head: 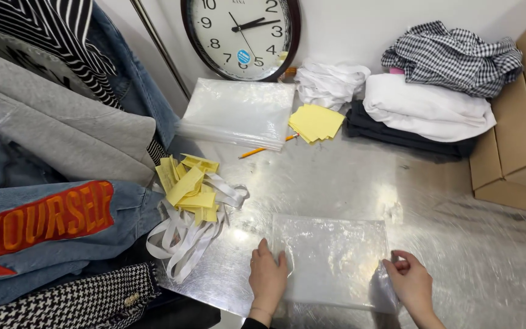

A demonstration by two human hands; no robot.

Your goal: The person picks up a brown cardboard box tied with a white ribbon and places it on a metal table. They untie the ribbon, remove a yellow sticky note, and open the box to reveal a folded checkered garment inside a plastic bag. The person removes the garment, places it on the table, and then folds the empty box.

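Head view. A clear, flat, rectangular plastic bag [331, 259] lay on the shiny metal tabletop [445, 201] directly in front of me, near the table's front edge. My left hand [267, 277] rested palm down on the bag's left edge, fingers spread and unclenched, gripping nothing; as I judge it, the weight pinned the slippery film so it would not slide. My right hand [410, 281] was at the bag's lower right corner, thumb and fingers pinched on the film, which was lifted and crumpled a little there. Both wrists came in from the lower frame, forearms mostly out of sight.

Left of the bag: a loose heap of white fabric ribbons [185, 234] with yellow paper tags [189, 186] on top, close to my left hand but apart from it. Further left, hanging and piled garments, among them a denim jacket with a red lettered patch [44, 228] and a black-and-white houndstooth piece [74, 301].

Far side of table: a stack of more clear plastic bags [238, 113], a yellow pencil [262, 149] just before it, a small pile of yellow paper slips [316, 122], and folded clothes [424, 109] topped by a checked shirt. A round dark-rimmed wall clock [240, 38] leaned against the wall. A brown cardboard box [518, 140] stood at right
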